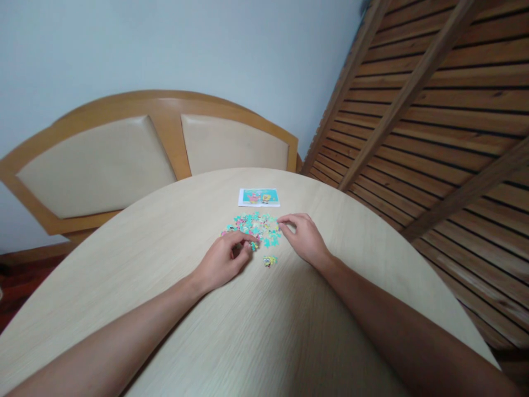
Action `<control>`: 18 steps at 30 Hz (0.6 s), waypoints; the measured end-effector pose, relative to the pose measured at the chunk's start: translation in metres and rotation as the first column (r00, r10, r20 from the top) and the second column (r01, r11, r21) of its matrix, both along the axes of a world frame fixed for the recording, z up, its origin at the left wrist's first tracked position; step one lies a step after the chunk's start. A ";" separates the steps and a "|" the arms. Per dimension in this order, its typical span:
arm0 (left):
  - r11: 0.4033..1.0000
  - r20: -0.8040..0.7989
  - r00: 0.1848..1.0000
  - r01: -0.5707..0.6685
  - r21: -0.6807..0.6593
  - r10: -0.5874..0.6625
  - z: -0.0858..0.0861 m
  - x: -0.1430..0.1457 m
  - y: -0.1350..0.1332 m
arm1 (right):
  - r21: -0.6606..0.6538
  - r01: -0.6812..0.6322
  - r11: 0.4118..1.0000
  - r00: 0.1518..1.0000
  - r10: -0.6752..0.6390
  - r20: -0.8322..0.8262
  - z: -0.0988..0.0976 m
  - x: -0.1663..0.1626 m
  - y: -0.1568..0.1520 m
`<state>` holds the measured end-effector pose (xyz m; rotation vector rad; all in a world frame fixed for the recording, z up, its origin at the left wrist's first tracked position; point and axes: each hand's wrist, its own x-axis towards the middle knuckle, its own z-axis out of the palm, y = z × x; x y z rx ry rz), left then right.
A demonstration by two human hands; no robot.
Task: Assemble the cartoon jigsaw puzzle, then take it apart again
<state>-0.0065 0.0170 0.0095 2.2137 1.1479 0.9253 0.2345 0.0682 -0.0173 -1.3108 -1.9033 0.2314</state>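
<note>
A loose pile of jigsaw puzzle pieces (pixel 254 221), mostly turquoise with some pink and yellow, lies spread on the table. My left hand (pixel 226 256) rests at the pile's near left edge, its index finger stretched over the pieces and the thumb apart from it. At the right edge of the pile, my right hand (pixel 305 238) has thumb and index finger pinched together; whatever is between the tips is too small to make out. Nearer to me, between the hands, sits a small joined group of yellow pieces (pixel 269 261) with a cartoon face.
Behind the pile lies a picture card (pixel 260 197) showing pink and yellow cartoon figures on turquoise. Everything rests on a round pale wooden table (pixel 198 342). A padded wooden headboard (pixel 165 138) stands beyond it, and a slatted wooden panel (pixel 433 121) rises on the right.
</note>
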 end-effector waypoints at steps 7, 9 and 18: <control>0.997 -0.031 0.996 0.082 0.003 -0.081 0.000 -0.002 0.001 | 0.050 -0.204 0.978 0.978 0.202 0.046 0.011 -0.003 -0.007; 0.995 -0.046 0.994 0.099 0.009 -0.099 0.001 -0.002 0.001 | 0.060 -0.369 0.927 0.928 0.364 0.084 0.017 -0.003 -0.012; 0.995 -0.061 0.994 0.096 0.012 -0.095 0.000 -0.003 0.002 | -0.045 -0.602 0.797 0.776 0.598 0.199 0.022 0.001 -0.017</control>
